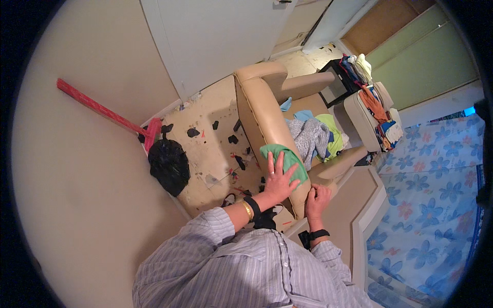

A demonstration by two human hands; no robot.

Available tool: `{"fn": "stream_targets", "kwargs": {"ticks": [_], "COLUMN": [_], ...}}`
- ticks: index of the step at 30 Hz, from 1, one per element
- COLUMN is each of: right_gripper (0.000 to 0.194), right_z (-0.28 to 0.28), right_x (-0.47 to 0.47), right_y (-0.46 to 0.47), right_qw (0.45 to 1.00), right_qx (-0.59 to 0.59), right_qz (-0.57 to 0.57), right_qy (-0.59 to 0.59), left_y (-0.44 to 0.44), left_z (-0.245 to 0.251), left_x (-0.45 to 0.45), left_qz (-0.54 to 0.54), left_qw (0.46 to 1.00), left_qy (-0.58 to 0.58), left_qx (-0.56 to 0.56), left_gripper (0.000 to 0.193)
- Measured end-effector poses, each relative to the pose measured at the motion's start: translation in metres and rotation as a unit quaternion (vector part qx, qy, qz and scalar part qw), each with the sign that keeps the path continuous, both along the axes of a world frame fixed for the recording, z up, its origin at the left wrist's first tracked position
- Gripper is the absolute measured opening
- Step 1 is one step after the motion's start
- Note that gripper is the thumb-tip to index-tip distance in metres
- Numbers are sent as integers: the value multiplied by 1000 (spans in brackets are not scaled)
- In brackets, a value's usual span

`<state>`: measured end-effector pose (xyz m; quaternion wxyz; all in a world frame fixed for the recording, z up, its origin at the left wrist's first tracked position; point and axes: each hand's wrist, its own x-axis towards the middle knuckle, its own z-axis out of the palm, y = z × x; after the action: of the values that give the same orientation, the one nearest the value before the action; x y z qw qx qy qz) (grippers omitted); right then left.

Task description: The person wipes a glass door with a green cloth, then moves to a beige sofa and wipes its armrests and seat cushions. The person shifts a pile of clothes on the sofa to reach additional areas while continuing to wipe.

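Observation:
My left hand [278,178] lies with fingers spread on a green cloth garment [294,163]. The cloth is draped, folded small, over the top of the backrest of a tan leather armchair [275,123]. Close to the backrest's near end is my right hand [319,198], its fingers curled against the leather; whether anything is pinched in them cannot be seen. On the seat beyond the backrest a grey knitted garment [308,136] and a lime-green garment [332,134] lie in a loose heap, with light blue cloths [303,115] beside them.
Scraps litter the tiled floor [208,154] left of the chair. A black plastic bag [169,165] and a red broom [111,115] stand by the wall. Folded clothes top a black cabinet [335,85] and a whitish case [356,121] behind the chair. A flowered blue curtain [427,192] hangs at right.

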<state>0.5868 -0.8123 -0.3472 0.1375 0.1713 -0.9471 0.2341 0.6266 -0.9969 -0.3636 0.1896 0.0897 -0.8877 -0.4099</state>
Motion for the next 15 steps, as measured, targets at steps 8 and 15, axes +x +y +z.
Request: {"fn": "stream_targets", "kwargs": {"ticks": [8,15], "right_gripper": [15,14], "right_z": [4,4], "right_x": [-1,-3], "right_y": [-7,-8], "right_qw": [998,997], "right_qx": [68,70], "right_qz": [-9,-2], "right_qy": [-14,-9], "left_y": [-87,-121], "left_z": [-12,-16], "left_x": [-86,-110], "left_qz": [164,191], "left_qw": [986,981], "left_qy": [18,12], "left_qx": [37,37], "left_gripper": [63,66]}}
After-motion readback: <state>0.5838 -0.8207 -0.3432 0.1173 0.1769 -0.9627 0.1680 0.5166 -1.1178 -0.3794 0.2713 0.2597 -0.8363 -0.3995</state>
